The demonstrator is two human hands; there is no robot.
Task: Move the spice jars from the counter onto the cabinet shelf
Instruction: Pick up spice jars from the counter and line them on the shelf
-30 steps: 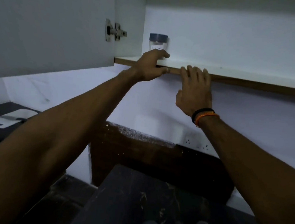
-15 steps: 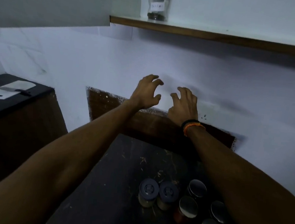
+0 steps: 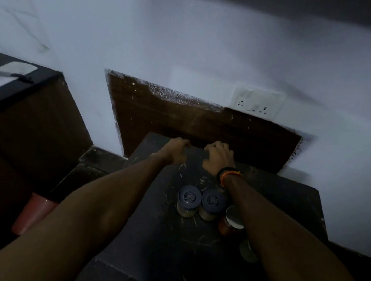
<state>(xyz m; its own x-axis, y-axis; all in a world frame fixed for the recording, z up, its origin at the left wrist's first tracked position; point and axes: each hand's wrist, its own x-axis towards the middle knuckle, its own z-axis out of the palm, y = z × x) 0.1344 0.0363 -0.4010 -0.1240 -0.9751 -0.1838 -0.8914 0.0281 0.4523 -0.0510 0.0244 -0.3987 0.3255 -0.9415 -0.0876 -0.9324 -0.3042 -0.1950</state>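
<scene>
Two blue-lid jars [image 3: 188, 203] [image 3: 212, 206] upright on desk [image 3: 150, 237], touching, between my forearms. Both hands — left [image 3: 176, 151], right [image 3: 217, 157] — loosely curled, empty, beyond them. Jars look light, rigid, smooth — grip round body under lid.

Metal-lidded jar [image 3: 232, 220] — right side hidden behind the right forearm; a second lid [image 3: 248, 251] below it shows only as a dim sliver. Left hand [image 3: 176, 151] and right hand [image 3: 217, 157] — fingertips blurred, grip indeterminate. Red object [image 3: 33, 215] at lower left — too dark to identify.
</scene>
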